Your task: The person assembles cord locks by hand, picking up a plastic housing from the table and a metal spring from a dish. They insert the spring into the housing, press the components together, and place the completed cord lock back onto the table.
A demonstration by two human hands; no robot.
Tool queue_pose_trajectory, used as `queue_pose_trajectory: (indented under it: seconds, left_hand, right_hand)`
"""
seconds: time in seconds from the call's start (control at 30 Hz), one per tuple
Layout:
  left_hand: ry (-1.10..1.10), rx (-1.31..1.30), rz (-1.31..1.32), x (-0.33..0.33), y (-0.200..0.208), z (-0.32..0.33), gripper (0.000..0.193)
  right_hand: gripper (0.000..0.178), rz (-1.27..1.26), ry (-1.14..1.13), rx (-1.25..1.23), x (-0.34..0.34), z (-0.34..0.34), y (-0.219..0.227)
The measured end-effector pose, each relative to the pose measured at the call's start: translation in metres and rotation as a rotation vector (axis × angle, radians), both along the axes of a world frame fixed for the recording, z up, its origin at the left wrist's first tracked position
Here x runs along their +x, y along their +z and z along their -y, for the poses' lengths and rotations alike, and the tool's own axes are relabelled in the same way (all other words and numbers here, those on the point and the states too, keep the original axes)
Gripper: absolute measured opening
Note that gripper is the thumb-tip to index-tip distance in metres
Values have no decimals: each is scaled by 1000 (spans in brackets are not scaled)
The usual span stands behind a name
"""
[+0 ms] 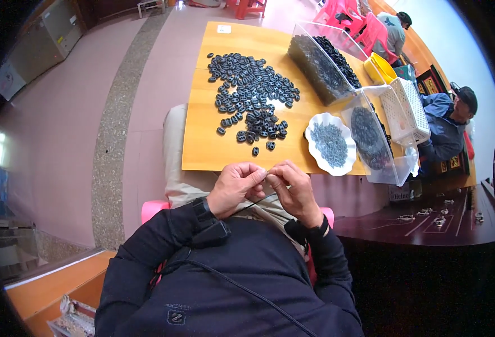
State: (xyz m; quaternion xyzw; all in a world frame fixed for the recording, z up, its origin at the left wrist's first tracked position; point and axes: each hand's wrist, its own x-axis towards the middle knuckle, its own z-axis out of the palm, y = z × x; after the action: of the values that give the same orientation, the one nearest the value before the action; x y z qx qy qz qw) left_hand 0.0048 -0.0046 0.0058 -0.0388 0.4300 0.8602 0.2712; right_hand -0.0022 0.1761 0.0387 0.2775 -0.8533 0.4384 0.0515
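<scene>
At the table's near edge my left hand (237, 189) and my right hand (293, 189) meet, fingertips pinched together. Whatever sits between them is tiny and mostly covered by the fingers, so I cannot make it out. In front of them, small black oval pieces with two holes (253, 84), looking like cord-lock parts, lie spread in a loose heap. A few pieces (256, 151) rest apart, closest to my hands. Right of the hands stands a white scalloped dish (315, 154) holding many small grey pieces, too fine to tell their kind.
A long clear bin (320, 76) of black parts stands at the far right of the wooden table (199, 151). Nearer is another clear bin (393, 168), beside a white perforated basket (407, 109) and a yellow container (380, 68). Two other people sit at the right.
</scene>
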Motion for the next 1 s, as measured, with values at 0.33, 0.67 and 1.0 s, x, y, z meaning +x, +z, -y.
queue_pose_trajectory:
  seconds: [0.33,0.67,1.0]
  left_hand:
    - [-31,102,-56,1,-1,-1,17]
    - [-132,207,-21,1,-1,1,17]
    - [-75,30,11,1,2,0,14]
  right_hand:
    - [2,429,-27,-481,5,3,-13]
    - [11,429,29,-368,7,-3,-3]
    - [17,215,-377,-177,-12,-28,-10]
